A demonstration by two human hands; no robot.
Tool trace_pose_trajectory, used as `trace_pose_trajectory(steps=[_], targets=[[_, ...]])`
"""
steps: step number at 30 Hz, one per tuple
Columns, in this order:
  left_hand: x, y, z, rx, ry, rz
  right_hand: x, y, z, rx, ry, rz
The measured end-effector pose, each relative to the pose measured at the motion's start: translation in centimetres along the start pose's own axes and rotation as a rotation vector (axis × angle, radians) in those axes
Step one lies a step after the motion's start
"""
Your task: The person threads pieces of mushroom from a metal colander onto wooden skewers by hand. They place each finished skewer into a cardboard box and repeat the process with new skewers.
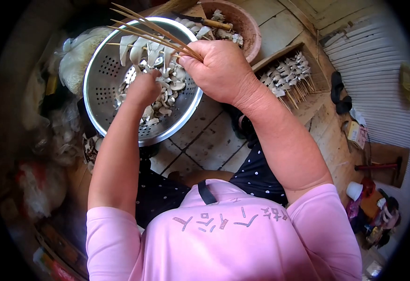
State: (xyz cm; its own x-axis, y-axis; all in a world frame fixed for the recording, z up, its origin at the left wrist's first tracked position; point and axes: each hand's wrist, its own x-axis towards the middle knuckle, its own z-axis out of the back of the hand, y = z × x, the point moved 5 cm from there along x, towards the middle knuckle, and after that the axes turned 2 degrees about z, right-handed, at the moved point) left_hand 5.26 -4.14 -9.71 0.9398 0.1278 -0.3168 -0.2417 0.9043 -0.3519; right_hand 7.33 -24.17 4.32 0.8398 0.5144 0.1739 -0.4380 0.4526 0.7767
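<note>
My right hand point(219, 68) is closed around several bamboo skewers point(156, 28), which fan out to the upper left. One of them lies lower and carries several pale mushroom slices point(137, 50) along its length. Below it, my left hand point(144, 88) reaches into a metal colander point(103, 86) with its fingers curled in. Whatever is between those fingertips is hidden. Loose mushroom pieces point(167, 96) lie at the bottom of the colander, around and beside the left hand.
Behind the colander stands a reddish basin point(253, 35) with mushroom scraps and a wooden-handled tool point(216, 23). To the right, a wooden box point(317, 72) holds several filled skewers point(289, 75). A plastic bag point(81, 56) of white stuff sits left of the colander.
</note>
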Motion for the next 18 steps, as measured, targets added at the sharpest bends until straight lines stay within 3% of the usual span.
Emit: trace_pose_trajectory(steps=[3,8,10,12,14,18], targets=[[0.0,-0.6,-1.4,0.275,0.015,0.028,0.0,-0.1,0.1,0.013,0.000,0.004],[0.8,0.2,-0.9,0.248,-0.044,0.043,0.0,0.3,0.5,0.020,-0.009,0.002],[1.5,1.5,0.7,-0.145,-0.202,0.046,0.1,0.4,0.7,0.040,-0.011,-0.014],[2.2,2.4,2.8,-0.539,-0.187,0.148,0.0,0.4,0.9,0.034,0.010,-0.031],[0.5,1.7,5.2,-1.113,-0.196,0.112,-0.1,0.1,0.9,0.030,0.004,-0.019],[-1.9,0.9,8.6,-1.566,-0.275,0.041,-0.3,-0.2,0.6,0.011,0.013,-0.001]])
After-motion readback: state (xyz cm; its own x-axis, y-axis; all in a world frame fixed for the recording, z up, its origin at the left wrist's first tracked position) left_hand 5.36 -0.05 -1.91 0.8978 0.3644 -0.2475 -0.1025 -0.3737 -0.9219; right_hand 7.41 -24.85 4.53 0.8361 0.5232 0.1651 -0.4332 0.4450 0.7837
